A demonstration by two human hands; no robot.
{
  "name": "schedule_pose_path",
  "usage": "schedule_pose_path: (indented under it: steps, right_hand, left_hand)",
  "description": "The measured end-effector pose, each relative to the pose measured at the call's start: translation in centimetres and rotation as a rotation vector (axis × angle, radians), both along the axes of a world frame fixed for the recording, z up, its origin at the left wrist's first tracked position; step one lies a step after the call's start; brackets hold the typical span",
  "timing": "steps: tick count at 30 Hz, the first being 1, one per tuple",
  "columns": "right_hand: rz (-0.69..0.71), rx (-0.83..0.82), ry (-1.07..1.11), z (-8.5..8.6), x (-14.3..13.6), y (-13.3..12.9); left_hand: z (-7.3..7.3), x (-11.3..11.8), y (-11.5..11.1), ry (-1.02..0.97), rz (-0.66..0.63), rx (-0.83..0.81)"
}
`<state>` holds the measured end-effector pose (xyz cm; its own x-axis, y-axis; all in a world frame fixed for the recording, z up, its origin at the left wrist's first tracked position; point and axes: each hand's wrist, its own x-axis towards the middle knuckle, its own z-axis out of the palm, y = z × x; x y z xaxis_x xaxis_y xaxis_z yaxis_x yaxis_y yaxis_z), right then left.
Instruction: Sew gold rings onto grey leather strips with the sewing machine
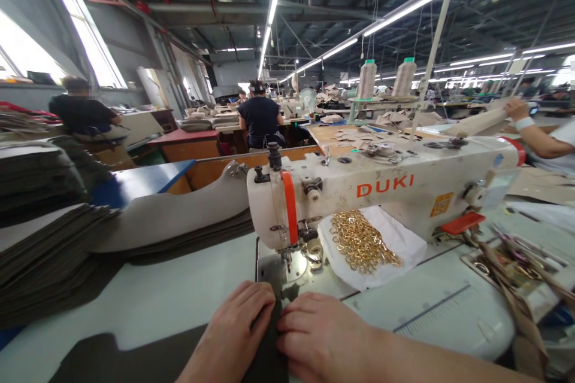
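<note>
A white sewing machine (332, 185) with red trim stands across the table, its needle area just beyond my hands. Dark grey fabric (148, 356) runs from the lower left up to the needle plate. My left hand (240, 329) is closed on the fabric, fingers bent and together, on its left side. Close by on the right, my right hand (321, 332) has its curled fingers against the fabric's right edge. Gold metal rings (362, 242) lie heaped on white paper (411, 245) under the machine arm.
Stacks of dark cut pieces (49, 263) fill the left side. A tray (534, 287) with tools and straps sits at the right. Thread cones (367, 81) stand behind the machine. One person (259, 114) sits ahead, another (85, 111) at left; a co-worker's arm (536, 134) shows at right.
</note>
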<state>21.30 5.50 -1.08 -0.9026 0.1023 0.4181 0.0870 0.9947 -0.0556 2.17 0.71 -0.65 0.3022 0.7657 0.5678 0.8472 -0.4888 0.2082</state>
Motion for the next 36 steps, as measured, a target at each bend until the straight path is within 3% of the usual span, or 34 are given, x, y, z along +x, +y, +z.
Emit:
schedule_pose_path:
  steps: [14, 36]
  right_hand:
    - [-0.001, -0.052, -0.021, -0.18, 0.06, 0.07]
    - [0.01, -0.051, -0.034, 0.04, -0.01, 0.01]
  left_hand:
    - [0.81, 0.38, 0.21, -0.043, -0.02, 0.006]
    - [0.67, 0.41, 0.11, -0.058, 0.009, -0.013]
